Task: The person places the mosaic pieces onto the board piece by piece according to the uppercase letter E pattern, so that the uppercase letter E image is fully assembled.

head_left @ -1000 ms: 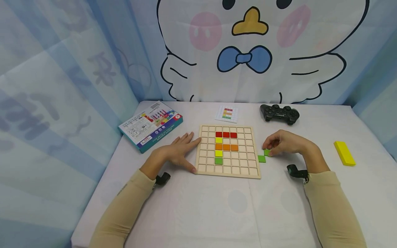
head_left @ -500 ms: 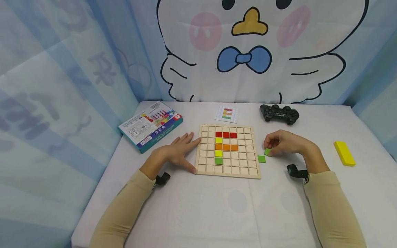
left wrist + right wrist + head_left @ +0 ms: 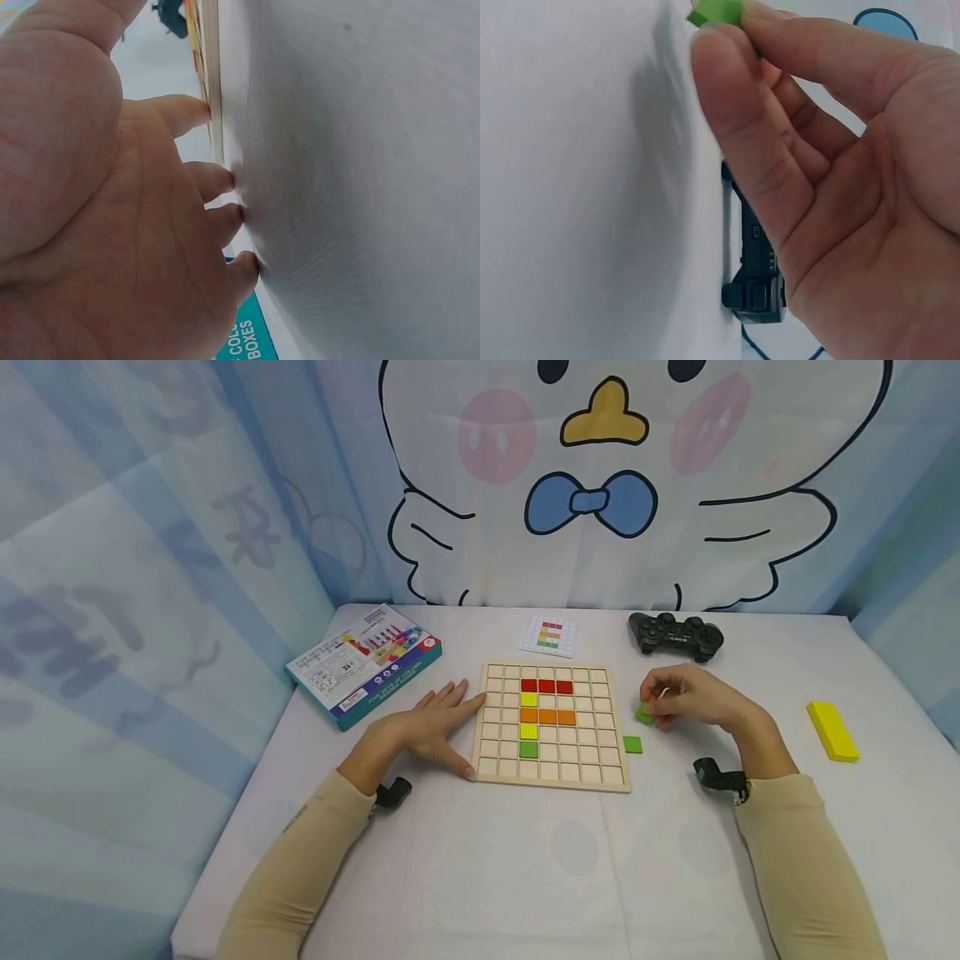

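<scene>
A wooden grid board [image 3: 585, 777] lies mid-table, with red, yellow, orange and green square tiles set in some of its cells. My left hand [image 3: 435, 727] lies spread at the board's left side, its thumb and index finger touching the edge; the left wrist view shows its other fingertips on the cloth. My right hand [image 3: 686, 697] pinches a green tile [image 3: 718, 10] between thumb and finger, to the right of the board. A second green tile [image 3: 633, 745] lies on the table against the board's right edge.
A pattern card [image 3: 549, 636] lies behind the board. The teal game box [image 3: 365, 664] is at the back left, a black game controller [image 3: 677, 637] at the back right. Far right sits a yellow block [image 3: 833, 732]. A printed curtain hangs behind the table.
My right hand has picked the green tile up off the table and raised it slightly, tilting it. The left hand and the board have stayed where they were.
</scene>
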Tool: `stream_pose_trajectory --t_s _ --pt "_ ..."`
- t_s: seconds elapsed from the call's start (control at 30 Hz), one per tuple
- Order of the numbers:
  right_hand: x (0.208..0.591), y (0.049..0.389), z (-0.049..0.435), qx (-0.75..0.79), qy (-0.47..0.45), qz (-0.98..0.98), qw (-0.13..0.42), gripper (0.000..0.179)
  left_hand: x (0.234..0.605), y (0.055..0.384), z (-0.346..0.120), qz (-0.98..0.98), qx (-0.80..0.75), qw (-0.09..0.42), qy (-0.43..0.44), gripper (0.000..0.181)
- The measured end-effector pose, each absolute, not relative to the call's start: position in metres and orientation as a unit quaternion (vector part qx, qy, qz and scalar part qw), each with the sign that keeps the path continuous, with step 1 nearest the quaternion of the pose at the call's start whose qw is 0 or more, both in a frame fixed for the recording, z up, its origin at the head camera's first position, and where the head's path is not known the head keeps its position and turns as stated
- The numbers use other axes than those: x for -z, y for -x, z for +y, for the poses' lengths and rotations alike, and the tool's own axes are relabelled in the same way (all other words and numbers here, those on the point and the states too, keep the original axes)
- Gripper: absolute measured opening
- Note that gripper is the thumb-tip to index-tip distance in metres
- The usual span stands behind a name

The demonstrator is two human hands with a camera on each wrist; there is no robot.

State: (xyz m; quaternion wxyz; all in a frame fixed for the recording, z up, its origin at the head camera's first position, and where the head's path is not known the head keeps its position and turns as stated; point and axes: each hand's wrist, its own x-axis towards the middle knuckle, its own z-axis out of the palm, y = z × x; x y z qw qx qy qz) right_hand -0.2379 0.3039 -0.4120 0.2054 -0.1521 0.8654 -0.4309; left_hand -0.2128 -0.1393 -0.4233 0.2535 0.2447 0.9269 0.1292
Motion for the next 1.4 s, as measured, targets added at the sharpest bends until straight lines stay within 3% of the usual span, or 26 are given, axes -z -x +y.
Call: stream_pose_trajectory --t_s 0.53,1.4 --pt "0.403 0.233 0.281 0.481 0.18 0.848 0.133 0.021 0.423 0.213 -0.139 0.926 -0.133 0.254 -0.247 0.128" --pt "0.402 0.23 0.242 0.461 0.208 0.854 0.121 0.03 0.421 0.212 -0.139 0.925 -0.135 0.257 -0.244 0.128"
